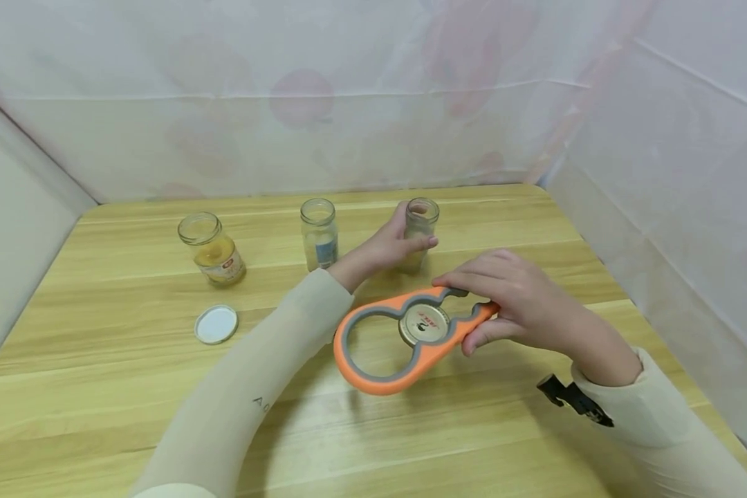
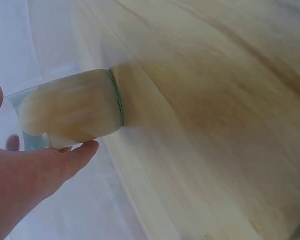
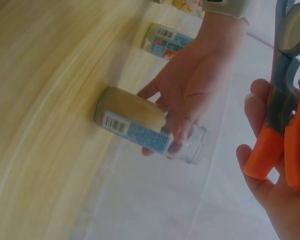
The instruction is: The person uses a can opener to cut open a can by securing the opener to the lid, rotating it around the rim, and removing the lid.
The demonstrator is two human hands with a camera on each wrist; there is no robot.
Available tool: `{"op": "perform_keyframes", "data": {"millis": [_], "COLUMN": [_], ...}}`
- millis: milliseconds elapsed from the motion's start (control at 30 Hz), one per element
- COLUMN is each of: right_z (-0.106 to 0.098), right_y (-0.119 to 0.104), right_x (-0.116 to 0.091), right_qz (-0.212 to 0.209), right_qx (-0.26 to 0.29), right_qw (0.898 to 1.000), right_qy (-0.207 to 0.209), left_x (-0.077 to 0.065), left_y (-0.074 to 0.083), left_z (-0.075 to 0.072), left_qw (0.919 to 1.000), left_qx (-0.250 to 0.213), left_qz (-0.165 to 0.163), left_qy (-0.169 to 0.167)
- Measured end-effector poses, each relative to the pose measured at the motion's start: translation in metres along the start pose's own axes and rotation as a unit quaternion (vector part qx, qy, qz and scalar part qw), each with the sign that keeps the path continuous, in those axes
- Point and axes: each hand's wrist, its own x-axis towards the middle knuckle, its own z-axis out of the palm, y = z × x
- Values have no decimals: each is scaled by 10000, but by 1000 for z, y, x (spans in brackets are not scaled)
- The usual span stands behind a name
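My left hand (image 1: 387, 243) grips an uncapped glass jar (image 1: 420, 223) at the back right of the table. The jar stands upright, with pale brown contents (image 2: 75, 107) low inside and a blue barcode label (image 3: 135, 136). Thumb and fingers wrap its upper half. In front of it, my right hand (image 1: 523, 299) holds an orange and grey jar opener (image 1: 376, 386) by its handle ends. Caught in the opener's smaller opening is a gold lid (image 1: 425, 324) with red lettering. The larger loop at the far end holds nothing. The opener is raised over the table.
A second open jar (image 1: 319, 232) with a blue label stands left of my left hand. Farther left is a wider open jar (image 1: 214, 257) with yellow contents. A white lid (image 1: 216, 324) lies before it on the wooden table (image 1: 99, 415). Printed cloth (image 1: 224, 138) hangs behind.
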Motion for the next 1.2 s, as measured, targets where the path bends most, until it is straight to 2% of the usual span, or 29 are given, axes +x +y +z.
{"op": "perform_keyframes", "data": {"millis": [167,333,467,567,733,900,1000,1067,1200], "right_z": [1,3,5,5,8,12,13,13,14], "right_y": [0,0,0,0,-1,-2,-1,-1,-1], "right_x": [0,2,3,4,2,4,6,7,8], "right_qz": [27,24,-5,1,21,-50,-72,-69,-120], "right_qx": [17,33,51,49,26,-29,-50,-64,-79], "right_qw": [10000,10000,10000,10000,10000,9997,9994,9993,9988], "right_qy": [-26,-14,-5,-7,92,256,327,364,463], "left_x": [5,3,-9,-25,-62,-101,-117,-126,-141], "left_y": [-1,0,6,12,22,32,33,30,20], "left_z": [1,2,0,-5,-12,-23,-25,-23,-15], "left_qw": [9999,9985,9952,9939,9925,9883,9797,9729,9634], "left_qx": [63,173,84,-124,-733,-1396,-1990,-2313,-2635], "left_qz": [80,-40,-225,-300,-350,-123,12,-59,-124], "left_qy": [117,521,950,1058,918,607,245,-31,-472]}}
